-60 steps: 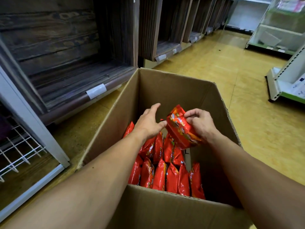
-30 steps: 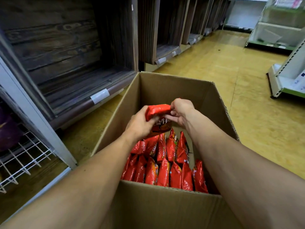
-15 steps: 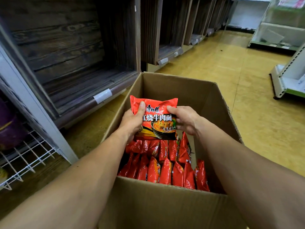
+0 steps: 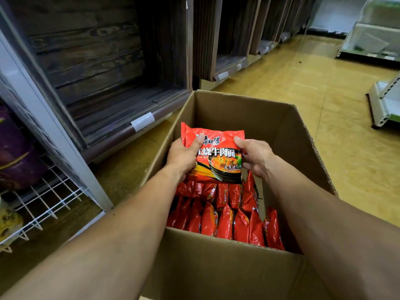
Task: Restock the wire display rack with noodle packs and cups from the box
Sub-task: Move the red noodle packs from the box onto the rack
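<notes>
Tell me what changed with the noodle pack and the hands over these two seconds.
The left hand, open and reaching two seconds ago, took hold of the noodle pack that the right hand alone had pinched. Together they turned it from edge-on to printed front facing the camera, above the box. The packs standing in the box and the wire rack stayed as they were.

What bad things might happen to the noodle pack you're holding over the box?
1. The left hand and right hand pinch the pack only by its sides; the shiny wrapper might slip and drop back into the box.
2. Squeezing too hard may crack the noodles.
3. The rack sits off to the left past a white post, so a swing over might bump it.
</notes>
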### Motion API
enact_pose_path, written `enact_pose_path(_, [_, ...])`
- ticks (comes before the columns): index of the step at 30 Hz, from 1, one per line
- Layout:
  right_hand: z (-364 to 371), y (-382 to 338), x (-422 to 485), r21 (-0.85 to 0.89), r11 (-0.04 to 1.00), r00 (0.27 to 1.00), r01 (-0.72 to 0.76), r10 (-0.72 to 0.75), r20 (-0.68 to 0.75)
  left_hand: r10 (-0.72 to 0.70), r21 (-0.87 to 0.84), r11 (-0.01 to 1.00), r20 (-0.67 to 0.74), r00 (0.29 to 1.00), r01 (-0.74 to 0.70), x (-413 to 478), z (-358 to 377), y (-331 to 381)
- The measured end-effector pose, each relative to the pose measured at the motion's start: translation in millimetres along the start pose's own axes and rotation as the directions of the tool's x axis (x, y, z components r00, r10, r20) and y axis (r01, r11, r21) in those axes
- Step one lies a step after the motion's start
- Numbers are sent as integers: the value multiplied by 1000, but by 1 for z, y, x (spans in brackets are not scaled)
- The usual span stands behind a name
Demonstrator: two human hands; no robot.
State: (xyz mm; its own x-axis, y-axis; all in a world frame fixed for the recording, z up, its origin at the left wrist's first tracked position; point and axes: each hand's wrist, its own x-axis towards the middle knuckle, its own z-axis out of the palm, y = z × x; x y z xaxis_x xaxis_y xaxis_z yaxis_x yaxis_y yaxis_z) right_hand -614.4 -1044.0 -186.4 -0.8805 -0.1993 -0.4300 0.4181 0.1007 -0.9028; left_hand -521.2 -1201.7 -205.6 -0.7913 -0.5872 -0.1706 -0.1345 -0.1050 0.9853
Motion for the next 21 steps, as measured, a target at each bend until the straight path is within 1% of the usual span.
enact_pose_path(3, [-11, 8, 9, -70, 997, 993, 20, -28, -115, 50, 105, 993, -46, 998, -45, 5, 0, -3])
enact_pose_path(4, [-19, 13, 14, -134, 991, 988, 22, -42, -149, 56, 129, 990, -46, 997, -49, 6, -1, -4])
enact_pose_path(6, [-34, 25, 18, -328, 945, 984, -14, -45, -172, 55, 180, 983, -35, 998, -48, 10, -2, -9])
enact_pose_path(7, [-41, 31, 20, -447, 893, 987, -43, -31, -156, 55, 211, 976, -31, 998, -47, 12, -2, -12])
enact_pose_path(9, [-47, 42, 21, -666, 742, 996, -80, 30, -86, 48, 248, 968, -36, 998, -38, 15, -1, -16])
enact_pose_path(11, [-46, 48, 15, -791, 606, 993, -80, 120, -9, 36, 255, 967, -44, 998, -24, 17, 0, -19])
enact_pose_path(14, [-39, 53, 10, -877, 480, 976, -33, 204, 75, 30, 282, 959, -52, 998, -15, 20, 1, -22])
enact_pose_path(16, [-36, 52, 8, -907, 422, 975, 9, 197, 101, 30, 302, 953, -48, 998, -14, 21, 0, -23])
enact_pose_path(18, [-34, 49, 7, -924, 381, 970, 18, 217, 108, 26, 315, 949, -47, 999, -10, 22, 0, -24])
enact_pose_path(21, [-34, 53, 8, -955, 291, 968, 52, 220, 119, 22, 324, 946, -49, 999, -5, 23, 0, -24])
